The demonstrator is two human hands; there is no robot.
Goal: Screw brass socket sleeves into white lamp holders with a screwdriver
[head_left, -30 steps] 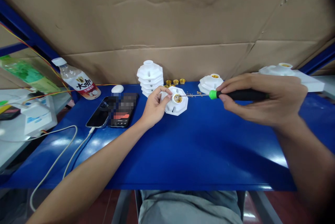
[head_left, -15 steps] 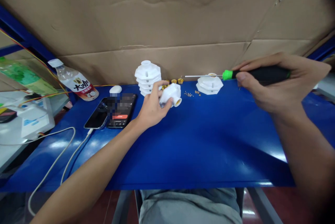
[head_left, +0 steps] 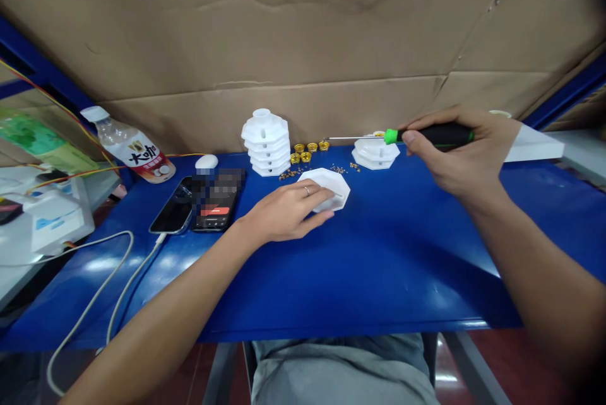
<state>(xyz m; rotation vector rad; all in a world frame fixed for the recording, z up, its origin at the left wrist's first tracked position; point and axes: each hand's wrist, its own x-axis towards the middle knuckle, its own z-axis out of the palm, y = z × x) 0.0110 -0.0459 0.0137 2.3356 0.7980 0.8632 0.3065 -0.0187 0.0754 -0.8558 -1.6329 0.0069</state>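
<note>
My left hand [head_left: 296,208] is at a white octagonal lamp holder [head_left: 339,189] on the blue tabletop. The holder lies with its hollow side up; my fingers reach into it and my thumb is at its near edge. In my right hand [head_left: 466,152], a screwdriver [head_left: 433,135] with a black and green handle points left. Its tip is near the gold screw shells [head_left: 311,147] at the back. Tiny brass-coloured screws [head_left: 339,169] lie scattered just behind the holder.
A stack of white octagonal holders [head_left: 266,143] stands back left, and more holders [head_left: 375,154] sit back right. Two phones [head_left: 174,206] lie left, near a drink bottle [head_left: 135,149] and a white earbud case [head_left: 206,162]. A charging cable [head_left: 135,282] crosses the tabletop [head_left: 360,272]. Cardboard [head_left: 303,39] walls the back.
The lamp holder has gone from raised and tilted in my left hand to hollow side up on the tabletop. My right hand has shifted slightly left with the screwdriver.
</note>
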